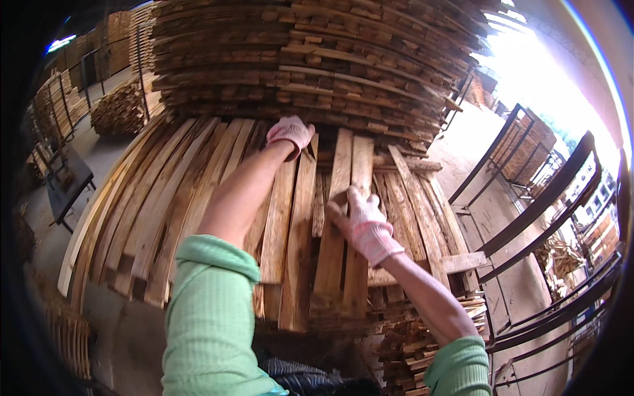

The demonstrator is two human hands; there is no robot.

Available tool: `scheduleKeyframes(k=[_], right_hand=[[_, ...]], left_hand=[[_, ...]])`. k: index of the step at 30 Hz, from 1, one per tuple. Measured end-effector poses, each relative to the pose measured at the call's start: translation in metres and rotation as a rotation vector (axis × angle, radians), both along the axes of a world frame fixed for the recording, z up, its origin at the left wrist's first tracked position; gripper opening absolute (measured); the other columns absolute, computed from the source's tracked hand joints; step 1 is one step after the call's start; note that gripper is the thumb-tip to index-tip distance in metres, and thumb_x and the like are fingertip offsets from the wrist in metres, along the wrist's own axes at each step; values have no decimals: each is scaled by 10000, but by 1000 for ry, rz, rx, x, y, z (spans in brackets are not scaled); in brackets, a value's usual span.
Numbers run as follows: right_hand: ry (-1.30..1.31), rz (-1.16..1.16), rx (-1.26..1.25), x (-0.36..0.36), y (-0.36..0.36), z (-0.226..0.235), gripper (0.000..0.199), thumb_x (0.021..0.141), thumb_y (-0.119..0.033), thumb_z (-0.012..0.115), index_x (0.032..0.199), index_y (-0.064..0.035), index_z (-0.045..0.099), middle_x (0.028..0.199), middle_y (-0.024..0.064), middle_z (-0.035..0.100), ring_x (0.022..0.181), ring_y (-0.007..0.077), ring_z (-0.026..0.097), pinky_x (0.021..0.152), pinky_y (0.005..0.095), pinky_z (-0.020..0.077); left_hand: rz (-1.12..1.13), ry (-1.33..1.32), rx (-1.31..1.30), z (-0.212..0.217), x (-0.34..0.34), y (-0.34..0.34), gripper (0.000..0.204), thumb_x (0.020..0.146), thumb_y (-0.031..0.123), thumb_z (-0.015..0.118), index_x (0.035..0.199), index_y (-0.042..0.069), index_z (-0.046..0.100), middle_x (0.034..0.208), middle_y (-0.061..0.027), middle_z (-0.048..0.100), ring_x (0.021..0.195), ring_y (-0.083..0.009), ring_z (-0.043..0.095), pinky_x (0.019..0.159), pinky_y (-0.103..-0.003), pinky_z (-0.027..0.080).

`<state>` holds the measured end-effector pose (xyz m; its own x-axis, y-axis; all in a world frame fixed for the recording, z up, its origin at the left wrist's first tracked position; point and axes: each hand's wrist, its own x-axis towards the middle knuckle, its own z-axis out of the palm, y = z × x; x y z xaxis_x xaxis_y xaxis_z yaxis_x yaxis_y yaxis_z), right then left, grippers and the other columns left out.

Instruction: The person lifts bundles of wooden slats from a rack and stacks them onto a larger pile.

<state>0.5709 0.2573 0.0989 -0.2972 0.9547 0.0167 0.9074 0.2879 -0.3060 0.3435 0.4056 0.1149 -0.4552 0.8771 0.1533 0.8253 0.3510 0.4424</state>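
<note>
A: Gripping which plank?
B: Right hand [366, 224], fingers spread flat, rests on the centre plank [337, 218]; left hand [289, 132], curled, holds a plank end at 12 o'clock.
A: Advice?
B: Probably slide it straight, clear of neighbouring planks.

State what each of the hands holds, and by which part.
Left hand grips a plank's far end; right hand lies flat on another plank, midway, not gripping.

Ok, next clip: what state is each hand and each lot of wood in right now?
left hand: gloved, reaching far forward, fingers curled over the far end of a plank
right hand: gloved, fingers spread flat on a plank, no closed grip
loose planks: lying flat side by side, near ends uneven
tall stack: piled in many layers behind the planks
metal racks: standing at right, partly filled with wood
</note>
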Motion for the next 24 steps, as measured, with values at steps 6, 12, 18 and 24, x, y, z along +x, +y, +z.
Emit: scheduleKeyframes(k=[6,12,18,24], right_hand=[[115,133,-76,-15,-16,8,656,904,-471,673,1376,-93,417,1266,275,459,1063,410,606,935,466,518],[72,-115,-467,-43,34,28,941,809,-792,558,1457,-131,391,1390,326,418,1249,438,530,1001,474,481],[-591,124,457,2,97,-85,763,928,-606,521,1529,-166,356,1485,226,417,1191,451,564,957,489,517],[-891,548,286,-68,60,-21,601,1013,-143,468,1565,-283,277,1590,147,304,1195,470,568,1034,440,504]], left_hand=[[-158,535,-368,-30,-29,96,313,896,200,602,1161,97,732,1195,-161,697,970,-383,700,608,-590,574],[-109,-14,552,50,-57,56,353,953,327,551,1121,28,639,1017,-265,689,970,-432,672,809,-489,545],[-665,61,410,140,-25,-154,396,867,355,534,1032,16,657,984,-174,687,949,-308,673,847,-400,532],[-495,-242,-215,64,-49,-336,355,983,388,580,1143,72,589,961,-97,641,825,-173,601,727,-264,513]])
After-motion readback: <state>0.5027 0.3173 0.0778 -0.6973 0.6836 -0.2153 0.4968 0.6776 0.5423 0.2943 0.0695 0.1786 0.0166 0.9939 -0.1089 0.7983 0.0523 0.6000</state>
